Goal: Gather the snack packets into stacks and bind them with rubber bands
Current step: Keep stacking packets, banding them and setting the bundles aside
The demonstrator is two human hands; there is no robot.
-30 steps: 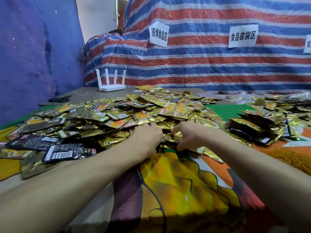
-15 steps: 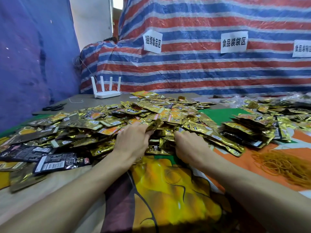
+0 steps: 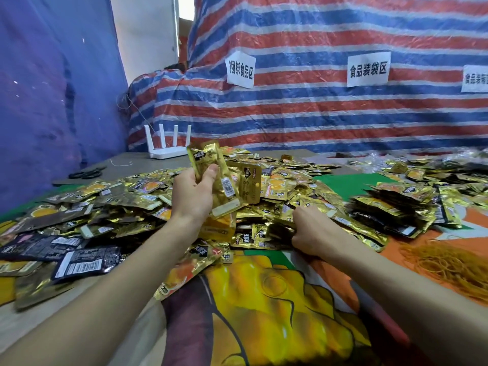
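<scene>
Above a wide heap of loose gold foil snack packets (image 3: 126,199), a few raised packets (image 3: 224,180) are gripped in the left hand (image 3: 192,199), the right hand (image 3: 314,231) is curled into the heap, its hold not discernible, and thin yellow rubber bands (image 3: 446,262) lie unused nearby, so gathering is judged barely begun

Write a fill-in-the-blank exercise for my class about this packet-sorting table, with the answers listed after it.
1. The left hand grips several ____ packets above the pile.
2. The heap of rubber bands lies on the person's ____ side.
3. The white router has ____ antennas.
4. The black scissors lie to the ____ of the router.

Missing words: gold; right; four; left.
</scene>
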